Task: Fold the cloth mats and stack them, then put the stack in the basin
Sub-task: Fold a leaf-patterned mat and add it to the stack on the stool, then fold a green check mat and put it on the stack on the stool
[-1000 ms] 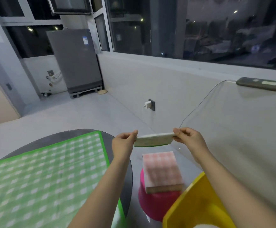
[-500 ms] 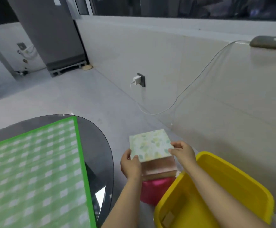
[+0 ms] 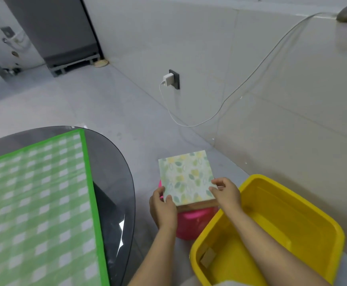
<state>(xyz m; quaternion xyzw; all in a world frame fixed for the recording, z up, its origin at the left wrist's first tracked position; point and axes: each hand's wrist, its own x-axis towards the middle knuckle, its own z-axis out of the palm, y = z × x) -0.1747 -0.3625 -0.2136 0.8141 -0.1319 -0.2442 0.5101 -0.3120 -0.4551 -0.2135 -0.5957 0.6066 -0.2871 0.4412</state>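
A folded mat with a green and yellow leaf print (image 3: pixel 186 176) lies flat on top of a stack of folded mats (image 3: pixel 197 206), whose brownish near edge shows under it. The stack rests on a pink stool (image 3: pixel 191 222) on the floor. My left hand (image 3: pixel 163 207) grips the stack's near left corner, thumb on the leaf mat. My right hand (image 3: pixel 226 193) holds the near right corner, fingers on top. An empty yellow basin (image 3: pixel 331 221) stands on the floor just right of the stool, under my right forearm.
A dark glass table (image 3: pixel 114 168) on the left carries a spread green checked cloth (image 3: pixel 36 203). A white charger (image 3: pixel 168 79) sits in a wall socket, its cable trailing along the floor and wall. A grey appliance (image 3: pixel 52 27) stands at the far back.
I brought the folded leaf-print mat down from chest height and laid it flat on the pink checked mat on the stool. The view tipped downward and both hands now grip the stack's near corners.
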